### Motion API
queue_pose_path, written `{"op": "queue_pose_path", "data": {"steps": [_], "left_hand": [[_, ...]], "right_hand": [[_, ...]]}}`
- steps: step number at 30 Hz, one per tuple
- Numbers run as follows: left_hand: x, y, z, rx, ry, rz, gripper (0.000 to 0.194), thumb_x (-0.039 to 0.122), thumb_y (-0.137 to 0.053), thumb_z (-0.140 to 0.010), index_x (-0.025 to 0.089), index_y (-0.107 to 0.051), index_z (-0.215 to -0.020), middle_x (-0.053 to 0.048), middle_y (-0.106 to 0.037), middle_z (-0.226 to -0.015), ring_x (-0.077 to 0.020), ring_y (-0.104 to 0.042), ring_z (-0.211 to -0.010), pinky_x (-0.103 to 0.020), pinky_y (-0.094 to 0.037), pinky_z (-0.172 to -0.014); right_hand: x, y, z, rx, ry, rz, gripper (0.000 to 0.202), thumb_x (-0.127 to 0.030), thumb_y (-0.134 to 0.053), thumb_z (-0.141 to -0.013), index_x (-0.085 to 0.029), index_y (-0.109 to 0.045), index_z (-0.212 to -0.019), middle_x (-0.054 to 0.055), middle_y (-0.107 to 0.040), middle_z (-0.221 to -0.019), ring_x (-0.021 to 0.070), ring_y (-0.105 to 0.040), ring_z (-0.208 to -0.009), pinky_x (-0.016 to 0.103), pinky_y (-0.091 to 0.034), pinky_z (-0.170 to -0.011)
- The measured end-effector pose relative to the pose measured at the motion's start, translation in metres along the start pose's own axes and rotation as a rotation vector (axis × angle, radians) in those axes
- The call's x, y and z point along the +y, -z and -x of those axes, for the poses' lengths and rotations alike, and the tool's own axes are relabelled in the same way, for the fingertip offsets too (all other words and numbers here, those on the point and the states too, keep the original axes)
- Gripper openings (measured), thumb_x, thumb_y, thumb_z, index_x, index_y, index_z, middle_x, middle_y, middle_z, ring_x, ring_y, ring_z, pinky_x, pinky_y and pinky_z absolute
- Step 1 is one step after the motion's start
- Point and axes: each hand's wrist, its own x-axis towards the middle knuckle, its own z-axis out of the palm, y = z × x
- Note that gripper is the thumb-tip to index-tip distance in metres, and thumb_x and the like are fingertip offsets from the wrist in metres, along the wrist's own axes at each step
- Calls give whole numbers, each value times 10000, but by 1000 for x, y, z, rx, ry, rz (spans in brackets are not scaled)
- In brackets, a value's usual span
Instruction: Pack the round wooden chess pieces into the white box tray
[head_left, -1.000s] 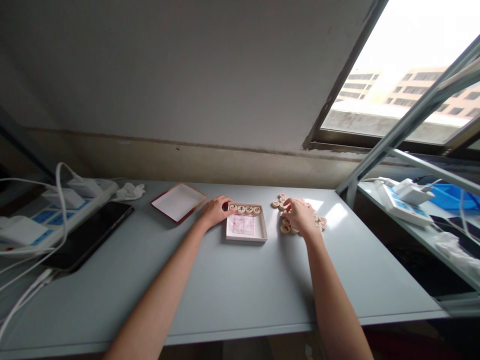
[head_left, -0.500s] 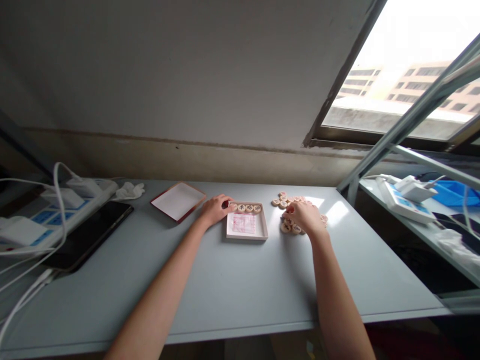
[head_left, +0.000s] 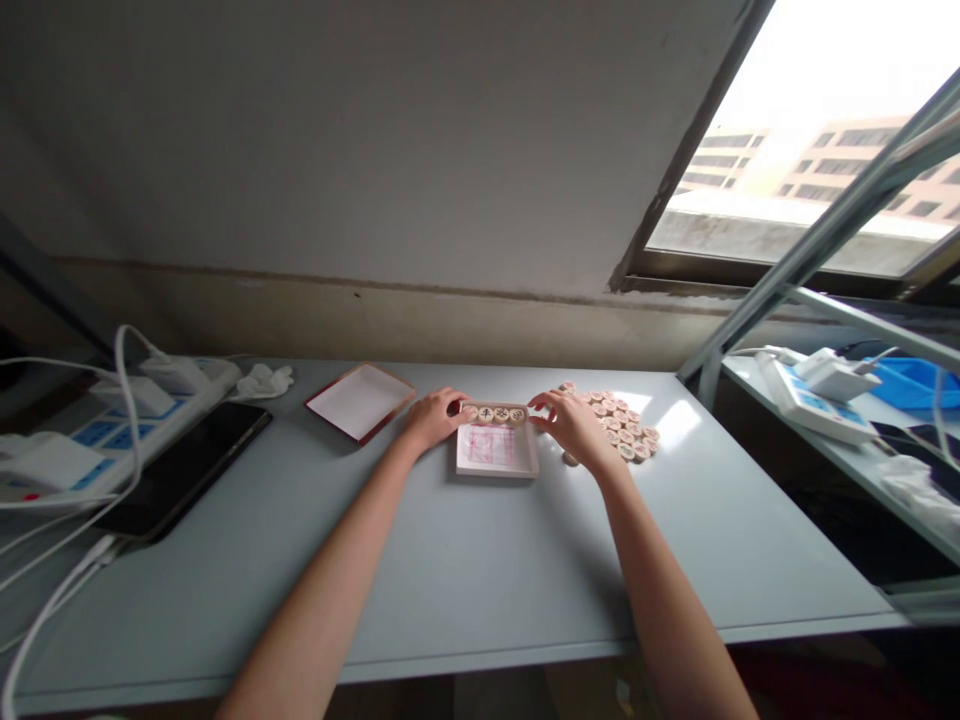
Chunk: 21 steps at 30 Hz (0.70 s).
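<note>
A shallow white open box [head_left: 529,455] sits on the grey desk, with a row of several round wooden Chinese chess pieces [head_left: 501,414] along its far side. A red-printed paper sheet [head_left: 489,446] lies in its near part. My left hand [head_left: 435,418] grips the box's left edge near the far corner, thumb and fingers closed about it. At the far right corner is my right hand [head_left: 574,425], its thumb and forefinger apart, with no piece visible between them. Just beyond that hand, many more chess pieces [head_left: 626,430] lie loosely spread, some hidden behind it.
The red-edged box lid [head_left: 360,402] lies upturned on the left. Farther left are a black phone [head_left: 187,475], a power strip [head_left: 112,435] with white chargers and cables, and a crumpled white item [head_left: 264,381]. Metal frame bars [head_left: 810,245] stand at the right.
My right hand has moved left from the loose pieces to the box's far right corner, and its fingers have parted. My left hand stays on the box.
</note>
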Motion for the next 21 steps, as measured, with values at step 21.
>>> {"op": "queue_pose_path", "data": {"steps": [21], "left_hand": [[-6,-2,-4,21,9,140,276,348,-456,-794,203,-663,-905,-24,-662,-973,-177,-583,-885,-251,-440,-774]], "right_hand": [[16,-6,-1,50,-18,164,167,-324,-538,-801,-200,-622,-875,46,-609,-879,174,-567,-789,252,-385,-658]]}}
